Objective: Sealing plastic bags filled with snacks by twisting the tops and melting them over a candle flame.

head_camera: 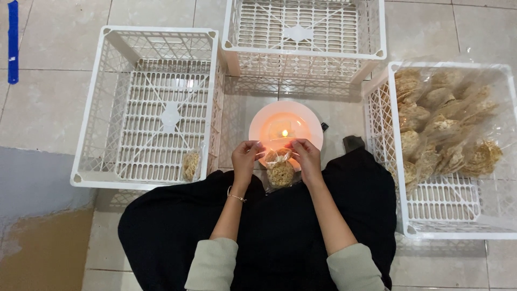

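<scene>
Head view: both hands pinch the top of a small clear bag (280, 168) of crackers, holding it just over a lit candle (285, 133). The left hand (245, 159) grips the bag's left corner between thumb and fingertips; the right hand (307, 158) does the same on the right corner, so the plastic edge is stretched between them near the flame. The bag hangs below the fingers, above the person's lap, with a round, pale cracker showing inside. A thin bracelet (236, 196) circles the left wrist.

The candle stands in a white bowl (309, 119) on the tiled floor (43, 102), glowing orange. The person sits on the floor in dark clothing with light sleeves. Three white plastic crates surround the bowl. The left crate (151, 108) holds a single bagged cracker (190, 164) in its near right corner. The far crate (304, 32) lies beyond the bowl. The right crate (452, 215) is lined with clear plastic and holds a heap of loose crackers (436, 124) at its far end.
</scene>
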